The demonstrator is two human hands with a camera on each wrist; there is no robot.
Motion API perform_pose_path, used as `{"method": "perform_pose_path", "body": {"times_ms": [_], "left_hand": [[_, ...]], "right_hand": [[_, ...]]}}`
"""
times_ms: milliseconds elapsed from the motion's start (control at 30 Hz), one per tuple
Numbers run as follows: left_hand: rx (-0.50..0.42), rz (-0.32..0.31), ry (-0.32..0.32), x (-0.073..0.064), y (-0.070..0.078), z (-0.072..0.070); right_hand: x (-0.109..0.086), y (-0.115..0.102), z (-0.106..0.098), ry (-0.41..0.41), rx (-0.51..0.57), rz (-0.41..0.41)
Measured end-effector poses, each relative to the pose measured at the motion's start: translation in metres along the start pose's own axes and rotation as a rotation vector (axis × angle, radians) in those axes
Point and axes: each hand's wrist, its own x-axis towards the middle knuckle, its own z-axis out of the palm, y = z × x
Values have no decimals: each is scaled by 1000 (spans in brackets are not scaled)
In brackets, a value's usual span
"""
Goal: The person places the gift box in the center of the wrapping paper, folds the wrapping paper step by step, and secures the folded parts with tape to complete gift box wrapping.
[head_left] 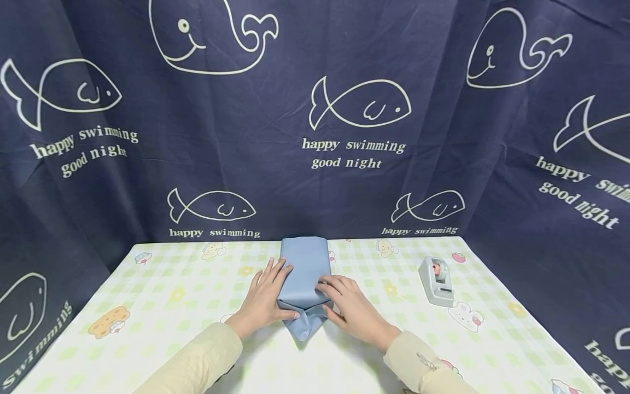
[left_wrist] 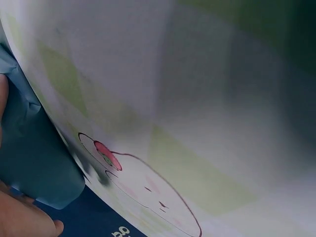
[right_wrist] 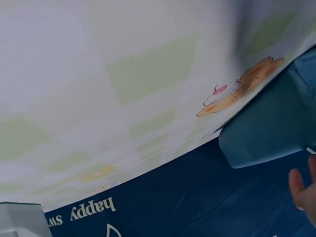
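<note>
A box wrapped in smooth blue-grey paper (head_left: 304, 271) lies at the middle of the table. At its near end the paper is folded in from both sides and leaves a pointed flap (head_left: 302, 327) sticking out toward the person. The left hand (head_left: 262, 298) rests along the box's left edge, its thumb touching the folded near end. Over the right edge lies the right hand (head_left: 353, 311), fingers slightly bent and thumb at the right fold. Both wrist views show the wrapped box (left_wrist: 37, 153) (right_wrist: 271, 128) only in part, with fingertips beside it.
A grey tape dispenser (head_left: 437, 282) with a reddish core stands to the right of the box. The table wears a green-checked cloth (head_left: 172, 323) with cartoon prints. Behind and at both sides hangs a dark blue curtain (head_left: 275, 186) with white fish drawings.
</note>
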Motion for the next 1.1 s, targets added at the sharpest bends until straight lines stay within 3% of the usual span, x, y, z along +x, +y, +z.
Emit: {"method": "perform_pose_path", "body": {"times_ms": [167, 367, 667, 1100], "left_hand": [[-2, -2, -3, 0, 1, -1], [6, 14, 18, 0, 1, 0], [24, 20, 25, -1, 1, 0], [28, 13, 21, 0, 0, 1]], "right_hand": [[-10, -6, -3, 46, -1, -118], [-21, -11, -3, 0, -10, -214], [-29, -15, 0, -225, 52, -147], [-34, -14, 0, -345, 66, -219]]}}
